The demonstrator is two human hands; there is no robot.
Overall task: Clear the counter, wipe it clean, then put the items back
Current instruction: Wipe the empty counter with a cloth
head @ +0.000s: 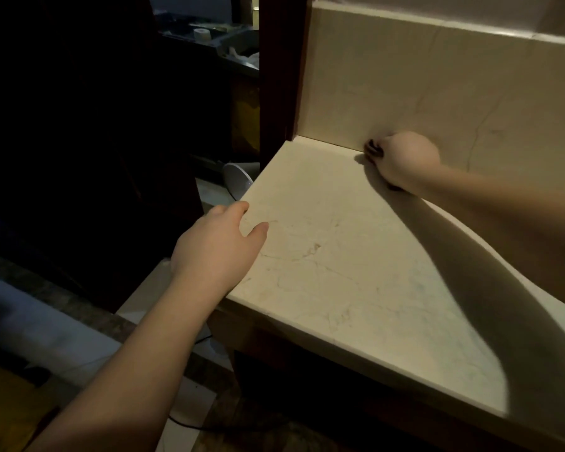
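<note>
The marble counter [356,262] is lying pale and veined under dim light, with a matching upstand [437,93] rising along its far edge and a dark wooden post [279,70] standing at its far left corner.

The right hand [405,161] is reaching across to the back of the counter, where slab and upstand meet. Its fingers are curling round a small dark cloth [374,149], of which only a crumpled end is showing past the knuckles; the rest is hidden under the hand. The cloth is pressing against the foot of the upstand. The forearm is casting a broad shadow across the right part of the slab.

The left hand [219,246] is resting at the counter's left edge, fingers straight and relaxed, thumb lying on the slab, gripping nothing.

Beyond the left edge, lower down, a pale round object [238,181] is showing partly in the gloom; its nature cannot be told. A thin dark cable [190,425] is lying on the floor below.
</note>
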